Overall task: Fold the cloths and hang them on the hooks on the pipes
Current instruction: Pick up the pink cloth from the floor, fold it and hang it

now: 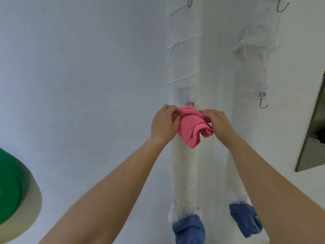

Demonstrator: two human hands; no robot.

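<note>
At left pipe [184,166] hook [190,103]: pink cloth [189,127] held bunched, pinched by left hand [164,125] and right hand [219,123]; blue cloths [189,228] hung below.

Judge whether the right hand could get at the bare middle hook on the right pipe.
Probably yes: the hook hangs bare near the right hand, nothing between them, though its fingers grip the pink cloth.

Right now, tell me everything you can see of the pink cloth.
The pink cloth is terry-like fabric, bunched into a loose fold with a corner pointing down. The left hand pinches its left edge, the right hand its upper right. It sits in front of the left pipe, just below a hook mount; whether it is hooked cannot be told.
</note>
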